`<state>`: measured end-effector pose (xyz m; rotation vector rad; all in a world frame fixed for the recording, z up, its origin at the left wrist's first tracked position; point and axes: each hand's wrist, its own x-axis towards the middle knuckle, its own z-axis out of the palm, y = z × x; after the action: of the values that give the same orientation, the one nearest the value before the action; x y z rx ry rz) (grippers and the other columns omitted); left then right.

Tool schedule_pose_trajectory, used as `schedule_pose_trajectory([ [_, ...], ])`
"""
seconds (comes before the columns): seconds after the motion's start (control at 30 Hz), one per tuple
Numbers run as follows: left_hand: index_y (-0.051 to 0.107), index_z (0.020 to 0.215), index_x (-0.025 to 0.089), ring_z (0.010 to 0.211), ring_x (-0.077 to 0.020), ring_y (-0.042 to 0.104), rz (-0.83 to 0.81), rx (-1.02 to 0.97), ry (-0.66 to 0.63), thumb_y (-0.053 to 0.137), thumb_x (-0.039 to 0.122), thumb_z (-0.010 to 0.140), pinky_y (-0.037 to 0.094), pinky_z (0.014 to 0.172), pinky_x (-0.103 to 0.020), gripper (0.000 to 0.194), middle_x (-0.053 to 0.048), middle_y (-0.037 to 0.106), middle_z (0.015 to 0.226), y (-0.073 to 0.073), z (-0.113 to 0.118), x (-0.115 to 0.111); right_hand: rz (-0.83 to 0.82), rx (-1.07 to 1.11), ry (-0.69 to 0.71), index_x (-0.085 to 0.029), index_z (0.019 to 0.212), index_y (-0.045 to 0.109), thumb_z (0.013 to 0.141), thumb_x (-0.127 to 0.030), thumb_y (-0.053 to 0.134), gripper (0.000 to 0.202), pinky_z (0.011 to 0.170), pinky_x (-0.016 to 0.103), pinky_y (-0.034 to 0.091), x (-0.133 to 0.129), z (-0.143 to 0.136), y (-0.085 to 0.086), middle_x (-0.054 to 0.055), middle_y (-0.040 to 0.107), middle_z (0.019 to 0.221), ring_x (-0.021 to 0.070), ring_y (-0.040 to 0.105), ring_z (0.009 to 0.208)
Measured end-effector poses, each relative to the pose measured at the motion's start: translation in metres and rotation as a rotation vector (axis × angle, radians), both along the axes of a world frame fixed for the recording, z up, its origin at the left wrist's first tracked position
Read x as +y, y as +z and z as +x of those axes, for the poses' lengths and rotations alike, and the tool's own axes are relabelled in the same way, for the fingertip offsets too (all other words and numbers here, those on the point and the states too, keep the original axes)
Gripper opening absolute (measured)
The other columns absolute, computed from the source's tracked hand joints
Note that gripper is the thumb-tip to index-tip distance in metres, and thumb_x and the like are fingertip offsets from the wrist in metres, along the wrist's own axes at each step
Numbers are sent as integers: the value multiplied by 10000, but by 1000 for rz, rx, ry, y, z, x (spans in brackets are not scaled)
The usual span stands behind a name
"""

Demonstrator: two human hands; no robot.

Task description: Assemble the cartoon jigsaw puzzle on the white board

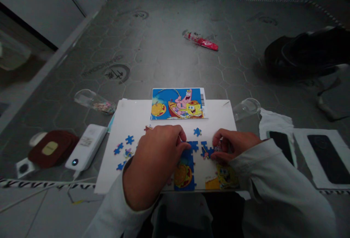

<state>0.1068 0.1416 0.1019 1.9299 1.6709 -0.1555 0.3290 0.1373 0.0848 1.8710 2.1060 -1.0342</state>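
My left hand (158,157) is bent over the white board (111,179), its thumb and forefinger closed at the upper edge of a joined blue jigsaw section with a burger (183,175). Whatever those fingers hold is hidden. Between its thumb and fingers, my right hand (232,144) pinches a jigsaw puzzle piece, attached to a small blue cluster (206,151). Below that hand lies a yellow character section (226,175), partly shaded. A loose blue piece (197,131) sits above the gap between my hands. Several loose pieces (129,139) lie left of my left hand.
The picture card (177,103) lies at the board's back edge. Clear cups lie on their sides at left (94,101) and right (247,107). Around them are a white power bank (86,146), brown case (53,148), phone (281,146), phone box (329,157), red packet (201,41) and dark bag (298,57).
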Motion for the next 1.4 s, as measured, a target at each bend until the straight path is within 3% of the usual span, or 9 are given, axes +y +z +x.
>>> schedule_pose_trajectory([
  [0.37,715,876,290,810,-244,680,7,0,-19,690,390,878,348,665,-335,104,0,764,871,-4,2,-1,37,-1,11,-265,830,618,722,-317,773,196,544,237,363,-1,0,-1,-84,630,615,98,541,555],
  [0.73,732,828,300,654,-172,628,-19,-16,108,725,378,842,334,600,-289,79,37,748,805,-3,-6,9,22,-6,3,-268,821,611,720,-308,769,192,548,249,371,-1,-2,0,-78,633,622,106,533,551],
  [1.4,740,844,312,710,-221,662,-25,33,34,694,386,867,333,626,-334,89,15,758,811,1,-7,2,36,-34,0,-265,830,622,721,-295,779,194,566,254,382,-2,-3,2,-70,643,643,109,550,568],
])
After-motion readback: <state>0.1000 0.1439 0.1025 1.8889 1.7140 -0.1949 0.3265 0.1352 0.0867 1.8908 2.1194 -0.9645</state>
